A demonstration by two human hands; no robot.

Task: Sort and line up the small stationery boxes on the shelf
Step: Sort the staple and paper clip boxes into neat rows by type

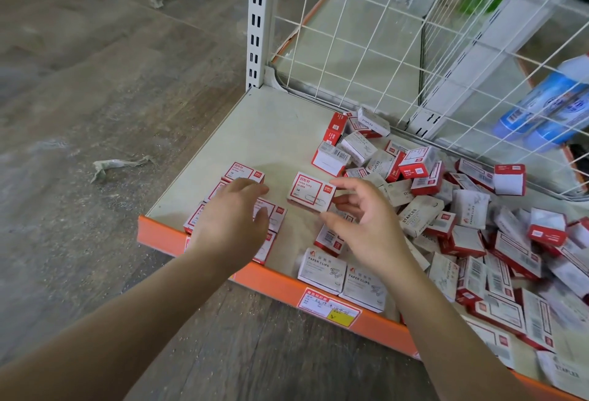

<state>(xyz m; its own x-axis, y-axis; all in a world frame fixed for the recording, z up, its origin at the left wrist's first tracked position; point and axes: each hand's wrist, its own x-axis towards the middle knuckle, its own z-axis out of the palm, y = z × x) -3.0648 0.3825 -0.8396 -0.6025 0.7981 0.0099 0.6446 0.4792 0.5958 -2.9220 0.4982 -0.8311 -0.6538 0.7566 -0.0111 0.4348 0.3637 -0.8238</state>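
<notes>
A low shelf [271, 133] holds many small red-and-white stationery boxes. At its left front corner, several paper clip boxes [243, 173] lie flat in neat rows. My left hand [229, 219] hovers over or rests on them with loosely bent fingers and holds nothing. My right hand [366, 225] pinches the right end of one red-framed paper clip box [307, 190] between thumb and fingers, just right of the rows. A jumbled heap of staples and paper clip boxes [462, 225] fills the shelf's right side. Two white paper clip boxes [322, 270] lie side by side at the front edge.
The shelf has an orange front lip [274, 282] with a price label [328, 306]. A white wire grid [366, 34] and a slotted upright post [258, 18] close the back. Blue packs [548, 107] lie behind the grid. Paper scraps [118, 166] litter the floor to the left.
</notes>
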